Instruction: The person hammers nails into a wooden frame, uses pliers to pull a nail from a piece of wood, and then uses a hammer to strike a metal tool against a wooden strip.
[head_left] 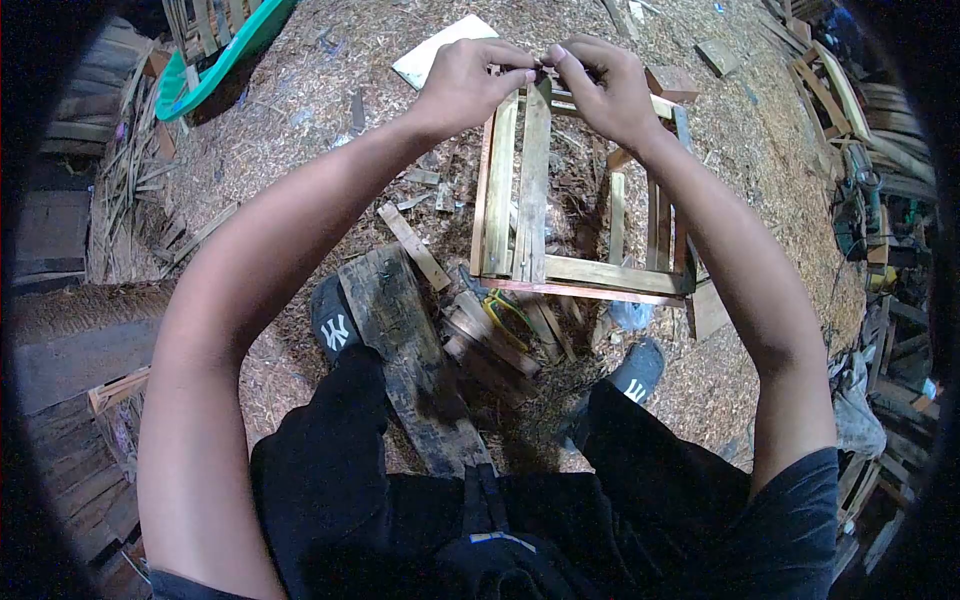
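Bare arms (pixel 295 225), then wooden frame (pixel 532 190), far end at fingers (pixel 514 80)

The wooden frame (pixel 590 272) is on the shaving-strewn floor (pixel 300 180) at upper centre, a slat (pixel 532 190) running lengthwise near its left side, a flat board (pixel 425 60) beyond its upper left and a block (pixel 671 84) beside its upper right corner. Below the frame are a handled tool (pixel 508 318) and, farther right, a plastic bag (pixel 630 315), while a thick plank (pixel 400 340) slants toward bottom centre between the left shoe (pixel 333 322) and right shoe (pixel 640 370). A curved trough (pixel 220 72) lies at upper left, with stacked boards (pixel 60 230) along the left edge.
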